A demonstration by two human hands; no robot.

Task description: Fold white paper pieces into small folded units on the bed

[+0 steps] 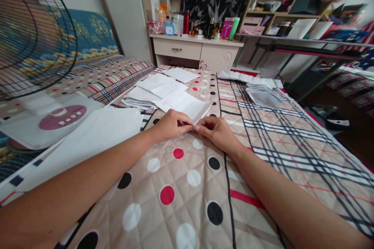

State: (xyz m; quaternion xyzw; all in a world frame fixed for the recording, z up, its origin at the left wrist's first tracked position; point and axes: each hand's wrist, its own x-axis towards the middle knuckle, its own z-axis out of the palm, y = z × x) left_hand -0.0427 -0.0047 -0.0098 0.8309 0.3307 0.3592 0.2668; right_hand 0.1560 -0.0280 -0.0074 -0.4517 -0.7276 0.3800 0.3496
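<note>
My left hand (172,124) and my right hand (215,130) meet at the near edge of a folded sheet of white paper (184,103) lying on the quilted bed cover (187,186). The fingers of both hands are pinched on the folded edge of the sheet, fingertips almost touching. Printed lines show on the sheet's upper face. Behind it lies a loose pile of more white sheets (152,89), and one further sheet (180,74) lies farther back.
A standing fan's base (49,118) and its grille (32,35) are at the left, with large white sheets (96,132) beside it. A grey stack of packets (263,95) lies at the right. A cluttered dresser (195,48) and shelves (292,15) stand beyond the bed.
</note>
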